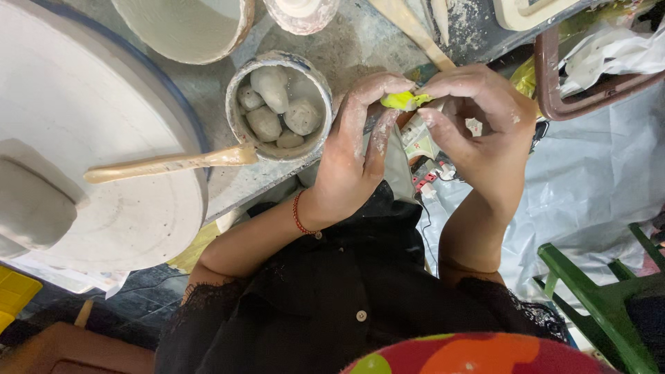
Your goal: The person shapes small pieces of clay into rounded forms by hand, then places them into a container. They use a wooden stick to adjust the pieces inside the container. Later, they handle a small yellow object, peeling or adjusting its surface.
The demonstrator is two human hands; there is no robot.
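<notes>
Both my hands meet over the edge of a dusty grey worktable (360,41). My left hand (353,149), with a red thread bracelet at the wrist, and my right hand (478,121) pinch a small yellow-green lump (403,101) between their fingertips. Pale clay dust coats the fingers of both. Just left of my left hand stands a small round pot (239,128) holding several grey clay balls (271,86). A clay-smeared wooden stick (163,164) lies with its end against the pot's rim.
A large white round slab (104,104) with a grey clay block (31,208) fills the left. A pale bowl (187,28) sits at the top. A brown tray frame (554,97), plastic sheeting (589,187) and a green chair (596,291) are on the right.
</notes>
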